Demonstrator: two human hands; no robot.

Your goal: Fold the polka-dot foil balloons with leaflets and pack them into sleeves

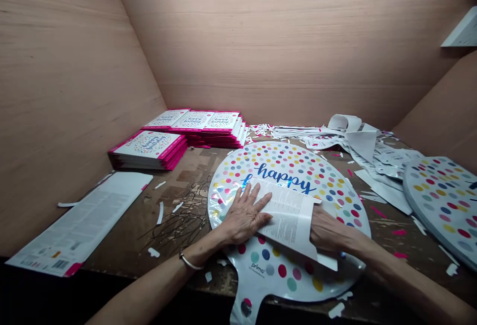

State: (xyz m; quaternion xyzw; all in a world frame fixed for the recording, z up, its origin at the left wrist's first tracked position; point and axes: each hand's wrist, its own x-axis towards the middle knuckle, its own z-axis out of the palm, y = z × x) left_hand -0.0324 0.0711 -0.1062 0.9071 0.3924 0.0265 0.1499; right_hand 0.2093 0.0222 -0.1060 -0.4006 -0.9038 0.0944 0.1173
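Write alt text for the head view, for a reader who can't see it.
A spread left hand rests on a printed card sleeve over a flat dotted balloon while the right hand reaches into the sleeve's end. Pink-edged "happy birthday" packets are stacked behind; paper scraps litter the worktable.

The one view looks out from my head, facing forward and down over the table point(196, 171). It takes in the back wall point(261, 56) straight ahead, with the left wall point(70, 81) and part of the right wall point(443, 106) slanting in at the sides. My left forearm point(160, 275) and right forearm point(406, 275) enter low in the view and are close to the camera; my left hand point(246, 213) and right hand point(328, 228) are farther in, below mid-height. The table's far side lies beyond them, and its near edge shows low down.
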